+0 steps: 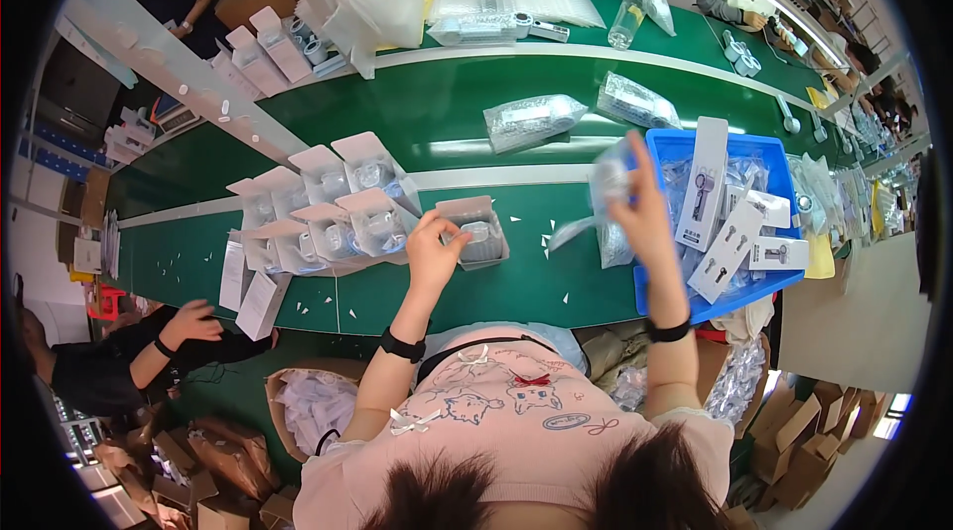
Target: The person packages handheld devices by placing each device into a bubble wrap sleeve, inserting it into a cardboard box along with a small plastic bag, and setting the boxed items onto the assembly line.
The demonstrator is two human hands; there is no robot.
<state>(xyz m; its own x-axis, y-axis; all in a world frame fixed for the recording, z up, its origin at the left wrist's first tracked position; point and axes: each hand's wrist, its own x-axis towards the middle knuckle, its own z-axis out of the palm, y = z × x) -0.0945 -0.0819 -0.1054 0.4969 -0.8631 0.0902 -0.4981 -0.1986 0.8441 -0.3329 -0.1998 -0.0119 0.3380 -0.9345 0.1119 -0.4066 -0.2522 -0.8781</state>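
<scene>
My left hand (435, 250) grips the near left edge of a small open white box (488, 254), its fingers curled at the side. Something grey and bagged sits inside that box. My right hand (640, 207) is raised beside the blue bin, closed on a clear plastic bag (608, 178) smeared by motion; its contents cannot be made out. Below it on the table lies another clear bagged item (614, 244). To the left of my left hand stand several open white boxes (347, 222) in rows, with bagged items in them.
A blue bin (643, 289) holds bagged parts and printed white boxes (703, 183). Two bubble-wrapped items (534, 121) lie on the green conveyor beyond. Paper scraps (545, 242) dot the green table (427, 302). Co-workers sit across; another person's hand (192, 325) is at left.
</scene>
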